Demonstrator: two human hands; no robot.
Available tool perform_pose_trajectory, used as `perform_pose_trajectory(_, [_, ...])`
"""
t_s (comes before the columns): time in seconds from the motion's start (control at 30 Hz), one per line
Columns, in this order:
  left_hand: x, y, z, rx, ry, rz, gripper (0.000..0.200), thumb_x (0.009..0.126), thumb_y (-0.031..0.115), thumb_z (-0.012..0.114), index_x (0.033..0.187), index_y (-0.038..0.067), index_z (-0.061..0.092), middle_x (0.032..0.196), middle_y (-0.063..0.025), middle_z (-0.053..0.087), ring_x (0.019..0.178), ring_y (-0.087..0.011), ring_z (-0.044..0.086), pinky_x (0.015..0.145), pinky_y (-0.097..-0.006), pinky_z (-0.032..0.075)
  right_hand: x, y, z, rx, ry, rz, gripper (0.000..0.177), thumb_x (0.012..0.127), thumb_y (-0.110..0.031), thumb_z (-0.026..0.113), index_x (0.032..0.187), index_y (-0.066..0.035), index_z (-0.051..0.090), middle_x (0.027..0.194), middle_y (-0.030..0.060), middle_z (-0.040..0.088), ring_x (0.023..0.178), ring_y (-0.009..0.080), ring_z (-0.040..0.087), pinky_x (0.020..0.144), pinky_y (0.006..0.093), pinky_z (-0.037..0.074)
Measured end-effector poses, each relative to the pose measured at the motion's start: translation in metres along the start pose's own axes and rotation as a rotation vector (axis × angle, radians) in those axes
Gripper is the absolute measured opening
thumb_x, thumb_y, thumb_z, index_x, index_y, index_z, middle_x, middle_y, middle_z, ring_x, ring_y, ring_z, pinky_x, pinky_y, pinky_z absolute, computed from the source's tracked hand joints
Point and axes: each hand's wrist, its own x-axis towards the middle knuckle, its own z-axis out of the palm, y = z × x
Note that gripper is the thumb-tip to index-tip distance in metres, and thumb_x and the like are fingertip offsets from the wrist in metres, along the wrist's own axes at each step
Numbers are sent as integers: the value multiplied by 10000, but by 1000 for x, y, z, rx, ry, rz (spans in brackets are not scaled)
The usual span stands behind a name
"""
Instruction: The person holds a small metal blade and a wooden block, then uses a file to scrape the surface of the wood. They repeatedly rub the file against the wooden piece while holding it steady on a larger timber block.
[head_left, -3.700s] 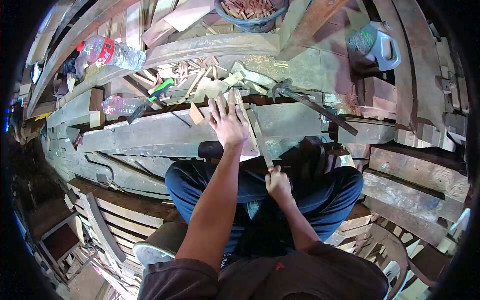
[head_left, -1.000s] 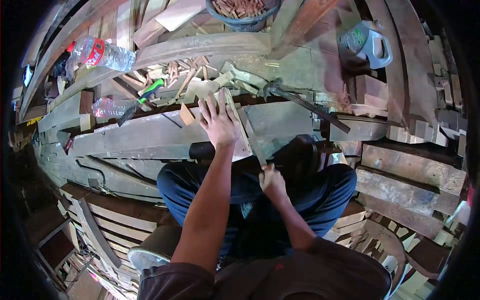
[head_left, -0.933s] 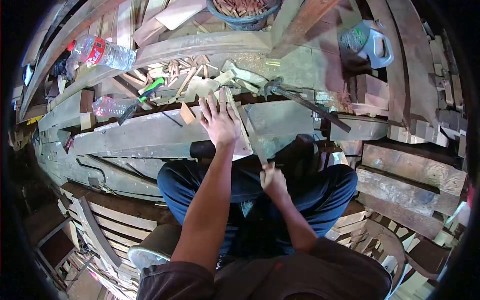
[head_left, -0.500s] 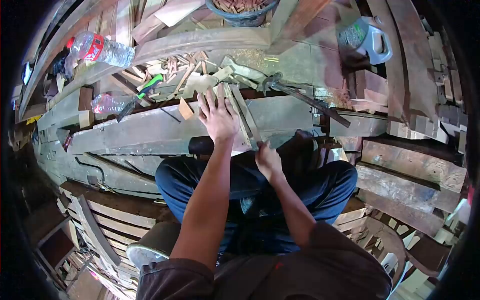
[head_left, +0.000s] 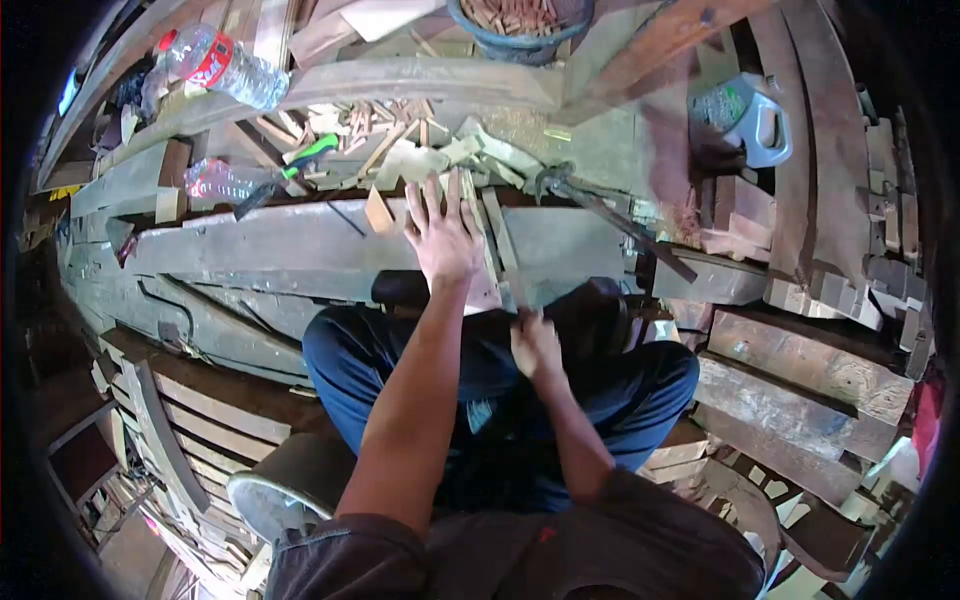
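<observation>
Head view: left hand (head_left: 443, 240) flat, fingers spread, pressing wood piece (head_left: 487, 292) on beam (head_left: 270, 250); right hand (head_left: 537, 345) closed round long thin tool (head_left: 505, 250) lying along wood edge; shaping looks part done, not finished

Wood offcuts (head_left: 400, 150) and a metal clamp (head_left: 620, 222) crowd the far side; the beam (head_left: 250, 245) lies open leftward

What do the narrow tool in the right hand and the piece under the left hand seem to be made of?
The narrow tool: probably metal, dull grey, thin and straight. The piece under the left hand: wood, pale and bare, no paint or shine.
</observation>
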Motion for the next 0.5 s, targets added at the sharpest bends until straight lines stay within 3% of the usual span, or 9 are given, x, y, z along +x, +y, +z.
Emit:
perform_pose_trajectory(0.07, [1, -3, 11, -4, 52, 12, 540, 996, 315, 409, 1531, 283, 351, 1599, -77, 289, 1488, -368, 184, 1152, -563, 211, -33, -15, -26, 30, -205, 178, 337, 911, -286, 587, 1194, -114, 528, 940, 273, 673, 895, 481, 659, 802, 590, 524])
perform_pose_trajectory(0.2, [1, -1, 7, -31, 25, 5, 534, 1001, 316, 396, 1532, 275, 351, 1594, -78, 300, 1493, -362, 175, 1138, -578, 237, 17, -10, 1, 27, -26, -24, 271, 930, -242, 538, 1158, -95, 541, 859, 293, 669, 825, 492, 658, 734, 596, 531])
perform_pose_trajectory(0.23, [1, -1, 7, -22, 23, 2, 533, 1002, 316, 395, 1531, 272, 353, 1593, -78, 302, 1493, -361, 176, 1133, -581, 246, 31, -24, -9, 29, -12, 72, 251, 936, -225, 518, 1129, -70, 553, 896, 288, 670, 835, 498, 652, 738, 595, 530])
perform_pose_trajectory(0.3, [-1, -2, 5, 0, 21, -1, 527, 1004, 314, 392, 1528, 267, 359, 1592, -77, 305, 1494, -361, 174, 1116, -595, 272, 19, -11, -9, -3, -28, 58, 249, 933, -227, 521, 1105, -50, 558, 882, 280, 669, 829, 493, 654, 741, 593, 532])
perform_pose_trajectory(0.33, [0, -2, 3, 2, -2, -5, 520, 1022, 320, 367, 1539, 281, 333, 1612, -82, 262, 1508, -337, 150, 1158, -558, 214, 18, -13, -13, -12, -26, 43, 249, 932, -228, 523, 1092, -41, 560, 876, 276, 669, 826, 491, 654, 743, 593, 533])
perform_pose_trajectory(0.4, [1, 0, 1, 6, -1, -22, 517, 1019, 315, 371, 1534, 282, 344, 1609, -70, 270, 1504, -341, 161, 1159, -557, 215, -26, 6, -8, 51, 30, -67, 275, 921, -232, 542, 1081, -8, 537, 849, 303, 658, 816, 481, 661, 748, 586, 537])
perform_pose_trajectory(0.5, [1, -2, 2, -12, 6, -17, 521, 1014, 307, 379, 1534, 285, 343, 1606, -64, 275, 1500, -349, 168, 1163, -554, 210, -13, -6, -12, 65, -68, 104, 286, 916, -231, 561, 1108, -22, 529, 890, 315, 654, 847, 485, 652, 782, 595, 518])
